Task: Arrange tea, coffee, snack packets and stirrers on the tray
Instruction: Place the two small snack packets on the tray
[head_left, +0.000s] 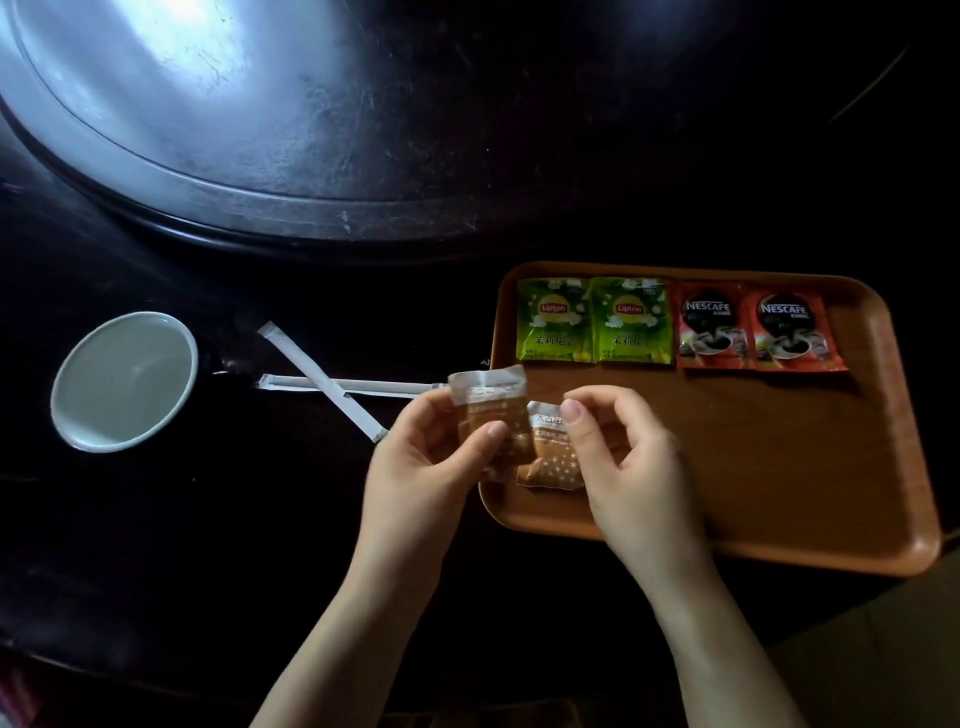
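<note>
An orange-brown tray (779, 457) lies on the dark table at the right. Along its far edge sit two green Lipton tea packets (553, 319) (630, 321) and two red Nescafe coffee packets (711, 326) (789, 332), side by side. My left hand (431, 462) grips one brown snack packet (485, 410) just over the tray's left rim. My right hand (623, 457) pinches a second brown snack packet (550, 457) above the tray's near-left corner. Two white paper-wrapped stirrers (322, 379) (363, 387) lie crossed on the table left of the tray.
A white cup (124, 382) stands on the table at the left. A large dark round turntable (311, 130) fills the far part of the table. The table's near edge curves at bottom left.
</note>
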